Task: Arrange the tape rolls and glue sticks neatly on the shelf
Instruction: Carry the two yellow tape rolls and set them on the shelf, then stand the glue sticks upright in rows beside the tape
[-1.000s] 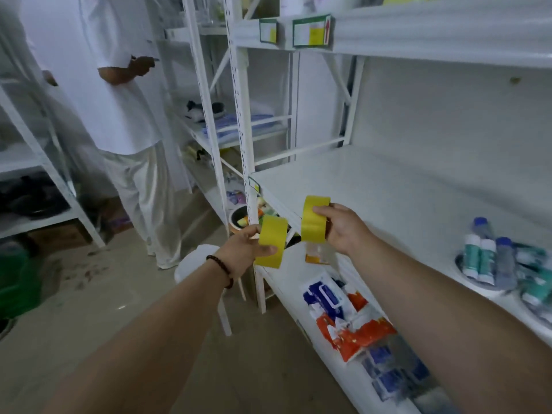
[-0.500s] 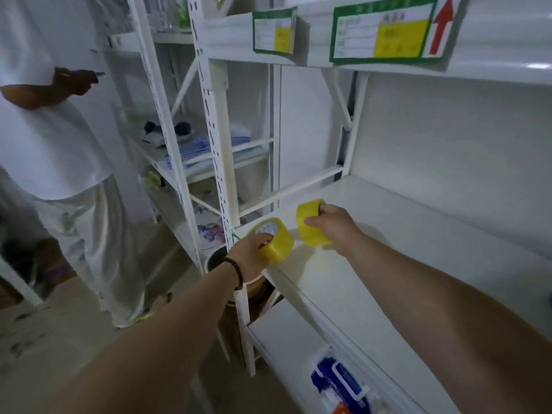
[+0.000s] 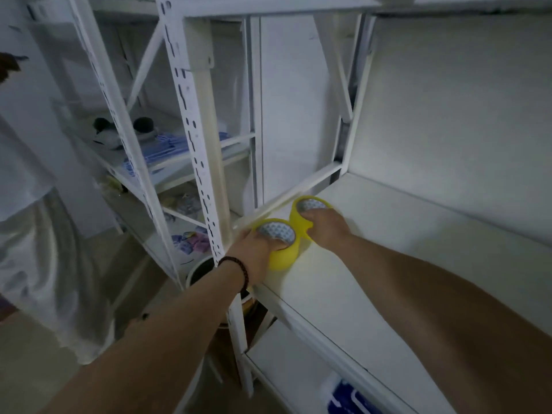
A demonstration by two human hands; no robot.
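Two yellow tape rolls (image 3: 282, 249) (image 3: 301, 218) on shelf (image 3: 388, 264), one per hand (image 3: 257, 249) (image 3: 327, 227).

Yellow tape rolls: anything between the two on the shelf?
Nothing: in the head view the left tape roll and the right tape roll sit side by side, apparently touching, on the white shelf.

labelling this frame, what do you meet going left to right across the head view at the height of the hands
person in white clothes → perforated shelf post → left hand → left yellow tape roll → right yellow tape roll → right hand → white shelf
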